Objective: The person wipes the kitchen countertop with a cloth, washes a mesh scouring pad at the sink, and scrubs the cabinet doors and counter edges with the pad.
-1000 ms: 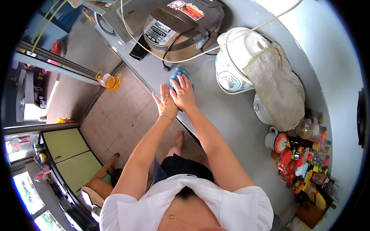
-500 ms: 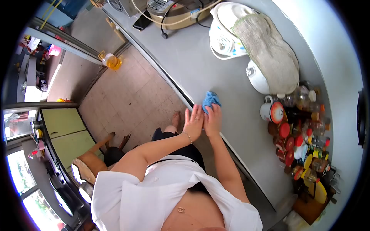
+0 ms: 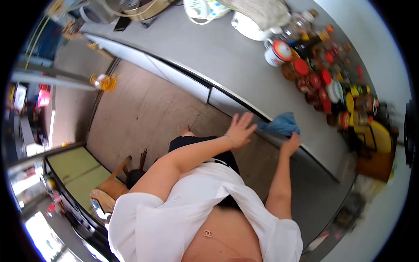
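Observation:
A blue cloth (image 3: 283, 124) hangs partly unfolded at the front edge of the grey counter (image 3: 227, 61). Fingers pinched, my right hand (image 3: 290, 145) grips its lower right corner. My left hand (image 3: 241, 131) is open beside the cloth's left end, its fingers spread, and a bracelet circles that wrist. Motion blurs the cloth a little, and I cannot tell whether the left fingertips touch it.
Jars with red lids (image 3: 300, 67), bottles and a white mug (image 3: 278, 53) crowd the counter by the wall. A white pot (image 3: 248, 27) sits partly under a grey cloth (image 3: 262, 11). On the floor stands an oil bottle (image 3: 103, 82).
Both hands have moved right along the counter edge and apart. The bunched blue cloth is now spread wider, held by the right hand. The camera view has shifted too.

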{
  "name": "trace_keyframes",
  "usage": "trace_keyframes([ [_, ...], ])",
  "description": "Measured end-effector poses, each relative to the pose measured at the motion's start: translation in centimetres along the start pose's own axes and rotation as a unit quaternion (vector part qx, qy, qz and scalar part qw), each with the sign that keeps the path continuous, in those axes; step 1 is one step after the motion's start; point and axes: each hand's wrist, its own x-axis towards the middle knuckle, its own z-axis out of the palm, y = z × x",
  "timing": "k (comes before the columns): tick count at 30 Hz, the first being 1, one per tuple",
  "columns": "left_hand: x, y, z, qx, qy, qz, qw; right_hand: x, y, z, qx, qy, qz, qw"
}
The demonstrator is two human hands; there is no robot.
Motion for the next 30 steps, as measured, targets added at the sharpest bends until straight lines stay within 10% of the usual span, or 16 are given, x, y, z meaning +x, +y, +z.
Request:
trace_keyframes([
  [3, -3.8, -4.4, -0.5, 0.056, -0.095, -0.106, 0.988, -2.4, 3.0, -3.9, 0.085, -0.078, 0.319, 0.941],
  [6, -7.9, -10.4, -0.3, 0.113, -0.127, -0.161, 0.972, -7.6, 6.4, -3.2, 0.35, -0.007, 0.614, 0.707],
  [11, -9.2, -15.9, -4.1, -0.045, -0.19, -0.272, 0.942, -10.0, -4.0, -6.8, 0.606, 0.001, 0.589, 0.535],
  [18, -6.0, -19.6, -4.9, -0.207, -0.057, -0.192, 0.958, -11.6, -13.3, -9.1, 0.716, 0.111, 0.591, 0.354],
  [22, -6.4, -16.8, -4.9, -0.268, -0.093, -0.163, 0.945, -12.2, -14.2, -11.2, 0.91, 0.092, 0.363, 0.177],
  [25, -8.0, -16.3, -1.8, -0.349, -0.158, -0.168, 0.908, -5.8, -16.2, -16.1, 0.825, 0.239, 0.465, 0.217],
  [30, -10.1, -13.5, 0.1, -0.315, -0.215, -0.176, 0.908, -3.7, -10.4, -3.2, 0.815, 0.223, 0.469, 0.255],
])
